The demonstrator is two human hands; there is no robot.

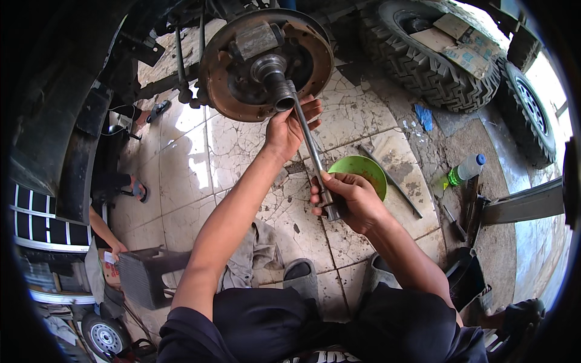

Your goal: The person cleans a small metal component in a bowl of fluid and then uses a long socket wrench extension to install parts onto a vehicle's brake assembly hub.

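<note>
A rusty round brake backing plate [215,91] faces me at the top, with a hollow metal spindle [281,97] sticking out of its middle. Beside the spindle's mouth lies the far end of a long steel bar [310,139], which has a thicker, socket-like near end. My left hand [285,133] cradles the bar just under the spindle, the bar running between thumb and half-curled fingers. Closed round the thick near end is my right hand [357,199]. Whether the bar's tip touches the spindle I cannot tell.
On the cracked tiles sit a green bowl [357,164] and a dark metal rod [393,184]. Large tyres [442,85] lie at the upper right, near a plastic bottle [467,169]. Another person's hand [118,249] touches a dark plastic stool [142,275] at left.
</note>
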